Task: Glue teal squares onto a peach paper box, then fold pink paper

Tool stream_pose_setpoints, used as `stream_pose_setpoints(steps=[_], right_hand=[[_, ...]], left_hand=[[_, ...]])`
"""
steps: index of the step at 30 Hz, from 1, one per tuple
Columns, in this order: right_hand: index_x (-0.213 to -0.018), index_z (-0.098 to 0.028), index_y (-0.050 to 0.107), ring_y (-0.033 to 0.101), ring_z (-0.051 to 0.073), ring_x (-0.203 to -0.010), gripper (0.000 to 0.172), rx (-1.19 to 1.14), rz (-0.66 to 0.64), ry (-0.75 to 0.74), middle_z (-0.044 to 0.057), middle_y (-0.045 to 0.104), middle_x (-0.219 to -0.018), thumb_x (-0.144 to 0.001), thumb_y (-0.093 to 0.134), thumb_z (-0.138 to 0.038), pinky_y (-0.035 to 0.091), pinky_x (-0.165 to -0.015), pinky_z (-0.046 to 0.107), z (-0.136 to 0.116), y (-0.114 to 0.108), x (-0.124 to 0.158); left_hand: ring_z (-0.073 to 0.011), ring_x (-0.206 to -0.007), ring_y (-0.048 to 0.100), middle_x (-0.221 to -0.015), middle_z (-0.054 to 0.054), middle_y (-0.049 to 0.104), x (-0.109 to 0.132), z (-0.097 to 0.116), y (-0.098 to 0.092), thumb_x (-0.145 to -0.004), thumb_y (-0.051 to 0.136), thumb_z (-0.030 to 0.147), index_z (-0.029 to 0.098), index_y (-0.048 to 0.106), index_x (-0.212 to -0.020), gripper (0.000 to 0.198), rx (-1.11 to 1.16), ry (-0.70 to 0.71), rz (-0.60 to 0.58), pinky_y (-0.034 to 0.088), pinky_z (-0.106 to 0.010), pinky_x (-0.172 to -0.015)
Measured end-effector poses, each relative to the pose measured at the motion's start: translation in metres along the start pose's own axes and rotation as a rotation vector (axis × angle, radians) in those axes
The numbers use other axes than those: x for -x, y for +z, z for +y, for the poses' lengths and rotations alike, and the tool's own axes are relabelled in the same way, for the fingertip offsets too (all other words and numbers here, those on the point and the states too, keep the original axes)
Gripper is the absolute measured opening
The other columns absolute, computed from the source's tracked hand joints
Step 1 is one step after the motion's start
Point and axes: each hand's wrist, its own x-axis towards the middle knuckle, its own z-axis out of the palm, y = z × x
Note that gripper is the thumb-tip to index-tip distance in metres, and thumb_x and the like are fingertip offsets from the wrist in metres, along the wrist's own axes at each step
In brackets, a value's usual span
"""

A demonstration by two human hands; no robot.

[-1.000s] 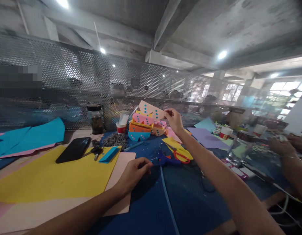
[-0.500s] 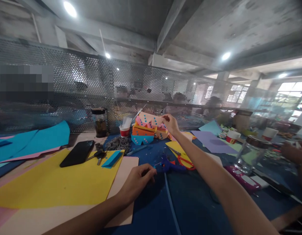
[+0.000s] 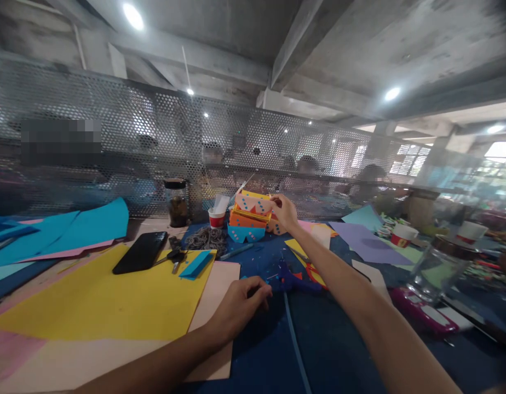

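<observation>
At the back middle of the table stands a pile of folded paper pieces (image 3: 247, 220) in orange, blue and yellow, with notched edges and small coloured dots. My right hand (image 3: 284, 212) reaches over to it, finger and thumb pinching the end of a peach paper piece (image 3: 253, 204) with blue dots at the top of the pile. My left hand (image 3: 245, 306) rests low on the blue table by the peach sheets, its fingers curled in and nothing visible in them. Just right of it lies a blue glue gun (image 3: 292, 280). Red-handled scissors (image 3: 314, 272) lie beneath my right forearm.
On the left are a yellow sheet (image 3: 125, 301), a black phone (image 3: 141, 251), keys (image 3: 177, 256) and blue sheets (image 3: 92, 227). A paper cup (image 3: 217, 218) and dark jar (image 3: 177, 202) stand behind. To the right stands a glass jar (image 3: 436, 273). A perforated metal screen (image 3: 162, 142) closes the back.
The view has shifted slightly, so things appear further right. My right hand has set the peach piece lower against the pile, and a yellow edge now shows behind it. My left hand stays put.
</observation>
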Motion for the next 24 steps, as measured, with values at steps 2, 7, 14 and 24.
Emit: stream_pose_setpoints(steps=[2,7,14,24], right_hand=[[-0.095,-0.023,0.069,0.066,0.020,-0.087,0.017,0.027,-0.004,-0.001,0.003,0.073,-0.094,-0.086,0.055,-0.021,0.050,-0.082,0.031,-0.0001,0.0020,0.0008],[-0.094,-0.023,0.069,0.065,0.020,-0.086,0.015,0.085,-0.015,0.004,0.003,0.072,-0.094,-0.086,0.056,-0.021,0.049,-0.083,0.031,-0.0009,0.0063,0.0019],[-0.096,-0.024,0.069,0.063,0.019,-0.086,0.016,0.157,-0.028,0.035,0.002,0.072,-0.095,-0.087,0.056,-0.022,0.048,-0.082,0.030,0.0020,0.0066,0.0033],[-0.096,-0.024,0.072,0.064,0.020,-0.090,0.016,0.224,-0.085,0.010,0.003,0.073,-0.098,-0.091,0.056,-0.024,0.048,-0.083,0.031,0.0012,-0.0003,0.0078]], left_hand=[[-0.0176,-0.067,0.064,-0.068,-0.003,0.070,0.0001,0.0009,-0.0002,-0.091,0.056,0.051,0.018,0.067,-0.079,0.037,-0.001,0.006,-0.002,0.044,-0.028,-0.064],[-0.0180,-0.066,0.064,-0.068,-0.002,0.069,-0.0005,0.0023,0.0000,-0.090,0.056,0.052,0.018,0.067,-0.080,0.036,0.010,0.006,-0.015,0.046,-0.028,-0.064],[-0.0179,-0.065,0.063,-0.067,-0.003,0.069,0.0000,0.0044,-0.0003,-0.089,0.055,0.051,0.018,0.067,-0.081,0.036,-0.002,0.001,-0.019,0.044,-0.028,-0.062],[-0.0186,-0.065,0.063,-0.067,-0.002,0.069,0.0011,0.0055,-0.0002,-0.089,0.054,0.051,0.020,0.066,-0.079,0.035,-0.035,0.019,-0.024,0.044,-0.028,-0.063]])
